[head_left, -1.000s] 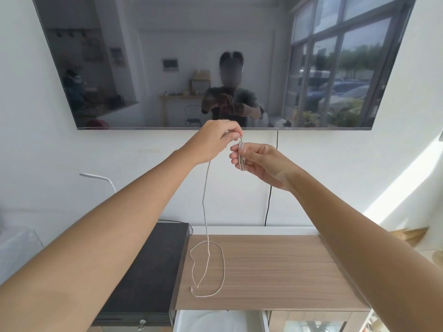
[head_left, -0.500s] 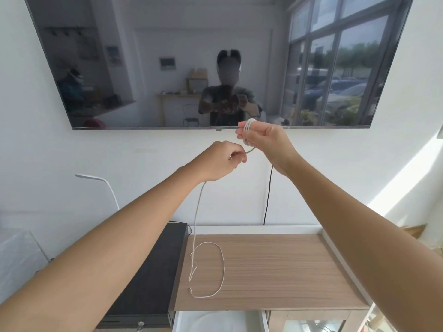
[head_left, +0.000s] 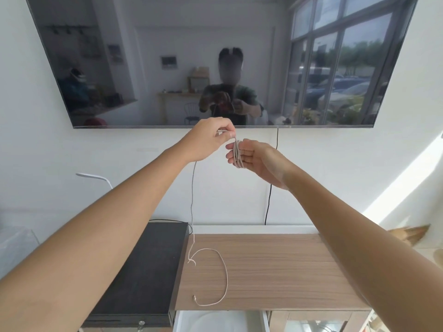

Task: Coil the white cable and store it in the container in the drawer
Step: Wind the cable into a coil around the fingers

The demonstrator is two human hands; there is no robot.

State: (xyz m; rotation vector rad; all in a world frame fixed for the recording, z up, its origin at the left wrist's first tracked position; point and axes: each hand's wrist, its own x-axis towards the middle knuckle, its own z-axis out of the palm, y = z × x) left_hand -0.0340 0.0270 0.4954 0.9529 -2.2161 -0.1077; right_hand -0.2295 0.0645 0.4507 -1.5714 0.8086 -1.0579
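at the near edge of the view, below the front edge of the wooden tabletop [head_left: 275,271], the white drawer [head_left: 220,321] stands open; something pale shows inside, perhaps the container, but it is cut off and i cannot tell for sure. nothing of the cable lies in it yet.

on the tabletop, near its left edge and just beside the black box [head_left: 143,271], the loose tail of the white cable [head_left: 225,271] lies in one open loop, its free end close to the front edge. from there the cable rises in a single strand up to the hands.

the left hand [head_left: 206,140] is closed, pinching the strand between thumb and fingertips. the right hand [head_left: 256,159] is held flat with fingers together and extended, and several turns of cable are wrapped around those fingers; the two hands are nearly touching.

so the coiling looks partly done: a few turns are made, while the hanging length and the loop on the tabletop are left to wind, then the storing.

behind the hands hangs a dark wall screen [head_left: 215,61]. no brand, label or writing is readable anywhere.
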